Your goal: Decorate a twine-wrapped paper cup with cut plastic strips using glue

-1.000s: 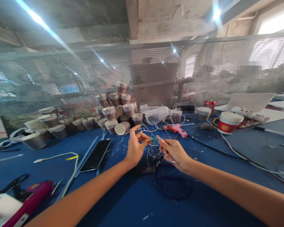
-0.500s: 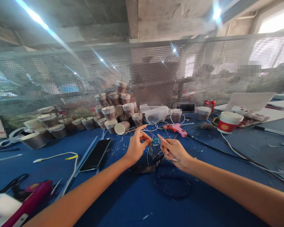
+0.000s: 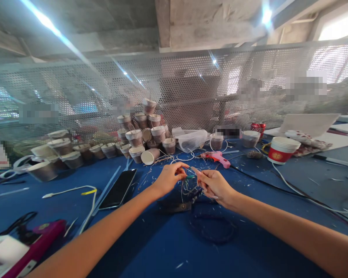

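Note:
My left hand (image 3: 168,178) is over the middle of the table, thumb and index finger curved toward the right hand. Slim teal tips (image 3: 190,177) show at these fingers; I cannot tell whether they are nails or something held. My right hand (image 3: 217,184) is closed, its thumb and index finger pinched close to the left fingertips. Fine pale strands show between and below the hands, too thin to name. Under them lies a dark tool with a rivet (image 3: 183,207), perhaps scissors, near a dark blue loop (image 3: 214,228).
Stacked small pots (image 3: 134,137) stand at the back, more to the left. A phone (image 3: 118,189) lies left of my hands. A pink glue gun (image 3: 220,158), a paper cup (image 3: 282,150) and cables are on the right. A magenta device (image 3: 43,243) sits front left.
My left index finger, raised and pointing away before, has come down to the right hand's fingertips. The teal tips have moved apart. My right hand has barely moved.

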